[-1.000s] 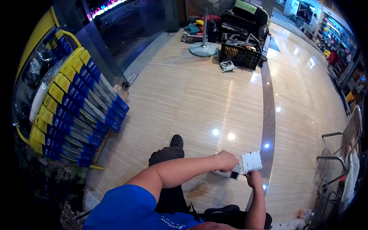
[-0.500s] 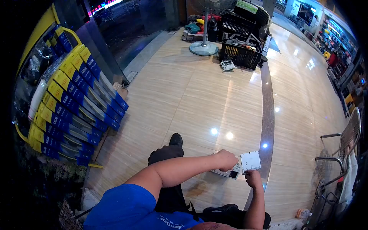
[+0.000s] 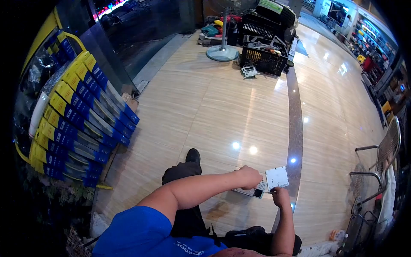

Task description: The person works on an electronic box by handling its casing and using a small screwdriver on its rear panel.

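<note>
White square panel (image 3: 277, 177), lower right of centre in the frame, just beside a flat pale casing (image 3: 259, 187). Left hand (image 3: 249, 177) curled over the casing, right hand (image 3: 281, 197) bent in at the panel's lower edge; whether pinching anything, impossible to tell. Best worked with casing braced, panel supported near the join, light fingertip pressure, no twisting. Compared with the earlier frame: whole view shifted slightly leftward, hand poses and panel-to-casing arrangement nearly unchanged.
</note>
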`<state>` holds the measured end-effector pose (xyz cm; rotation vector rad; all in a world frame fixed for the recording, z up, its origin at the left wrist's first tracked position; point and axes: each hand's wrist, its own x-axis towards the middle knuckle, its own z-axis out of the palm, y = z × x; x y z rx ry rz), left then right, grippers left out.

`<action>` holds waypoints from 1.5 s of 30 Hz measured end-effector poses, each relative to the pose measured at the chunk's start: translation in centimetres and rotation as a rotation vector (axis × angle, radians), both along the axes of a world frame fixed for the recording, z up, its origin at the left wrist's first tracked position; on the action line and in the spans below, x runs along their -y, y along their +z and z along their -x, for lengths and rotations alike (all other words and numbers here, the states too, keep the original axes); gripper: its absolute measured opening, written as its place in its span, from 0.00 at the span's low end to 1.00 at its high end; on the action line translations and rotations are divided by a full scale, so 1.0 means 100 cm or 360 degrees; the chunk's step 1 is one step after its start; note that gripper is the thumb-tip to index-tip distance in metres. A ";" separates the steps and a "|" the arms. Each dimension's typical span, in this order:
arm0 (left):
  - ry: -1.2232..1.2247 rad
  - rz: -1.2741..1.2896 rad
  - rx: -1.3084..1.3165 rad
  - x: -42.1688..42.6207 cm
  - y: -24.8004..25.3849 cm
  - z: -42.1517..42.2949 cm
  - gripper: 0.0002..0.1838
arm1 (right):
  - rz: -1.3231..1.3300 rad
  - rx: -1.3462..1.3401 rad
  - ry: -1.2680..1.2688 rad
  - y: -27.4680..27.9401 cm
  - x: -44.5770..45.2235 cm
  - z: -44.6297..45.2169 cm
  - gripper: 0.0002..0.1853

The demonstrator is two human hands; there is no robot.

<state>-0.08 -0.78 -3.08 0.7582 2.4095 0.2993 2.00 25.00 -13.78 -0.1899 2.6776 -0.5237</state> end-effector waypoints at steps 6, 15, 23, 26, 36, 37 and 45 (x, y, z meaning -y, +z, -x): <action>-0.0009 0.0022 -0.0014 0.000 -0.001 0.000 0.18 | 0.0035 0.0009 0.0034 -0.009 -0.003 0.002 0.12; -0.0029 0.0009 -0.0020 0.000 -0.004 0.001 0.17 | -0.0047 0.0002 0.0006 -0.008 -0.004 0.001 0.11; -0.0067 0.0018 -0.0028 -0.001 -0.002 0.001 0.17 | -0.0061 -0.0059 -0.0019 -0.003 0.000 0.000 0.10; -0.0049 0.0019 -0.0010 0.000 0.002 0.001 0.16 | -0.0039 0.0008 0.0031 -0.008 -0.002 0.002 0.11; -0.0044 0.0032 -0.0038 -0.001 -0.002 0.000 0.15 | 0.0058 0.0008 0.0080 -0.010 -0.003 0.001 0.11; -0.0050 0.0031 -0.0037 -0.001 -0.002 0.000 0.15 | 0.0027 0.0036 0.0050 -0.008 -0.002 0.000 0.11; -0.0066 -0.0009 -0.0021 0.000 -0.005 0.001 0.20 | -0.0091 0.0017 0.0108 0.003 0.002 -0.001 0.12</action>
